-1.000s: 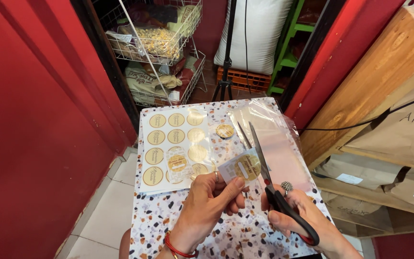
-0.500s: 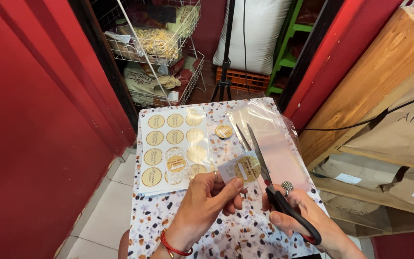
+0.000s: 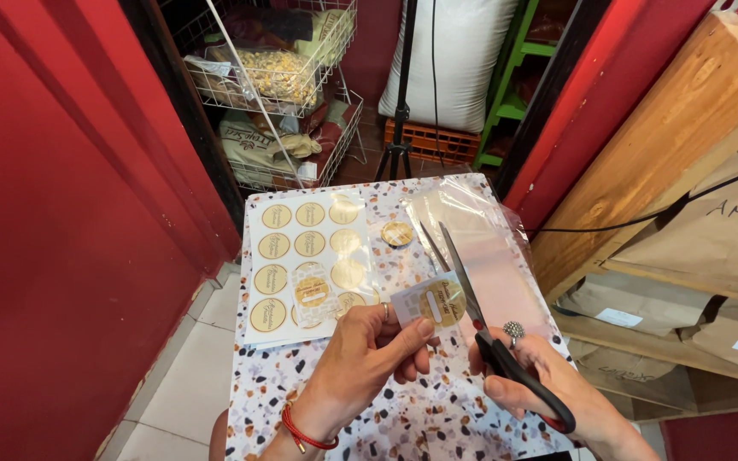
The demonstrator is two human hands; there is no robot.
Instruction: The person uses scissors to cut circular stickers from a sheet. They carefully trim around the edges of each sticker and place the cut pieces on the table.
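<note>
Two hands: both at work over a speckled board [image 3: 360,427] in the head view
Left hand [image 3: 369,358]: fingers together, pinched on a small clear-backed piece carrying one round gold sticker [image 3: 442,303], held up just ahead of the thumb
Right hand [image 3: 548,384]: fingers through the black handles of the scissors [image 3: 480,329], clamped round them; blades parted in a narrow V, pointing away from the wrist
Cut line: the near blade lies against the right side of the held sticker, touching or almost so; I cannot tell which
Doing it well: judged from this, keep the piece taut between thumb and forefinger, feed it deep into the blade crotch and turn the piece, not the scissors, so the cut stays outside the gold rim
Fingertip risk: the left thumb sits close to the blades; it looks wise to keep the grip on the far side of the sticker
Beyond the left hand: white sticker sheet [image 3: 288,269] with rows of gold rounds, some spots already bare
Ahead of the blade tips: a loose gold round [image 3: 397,233] and a clear plastic bag [image 3: 480,230] lying flat
Edges: board's right edge sits just beside the right hand; a red wall [image 3: 61,213] stands left, wooden shelving [image 3: 668,145] right
Open room: most lies on the board nearest the wrists
</note>
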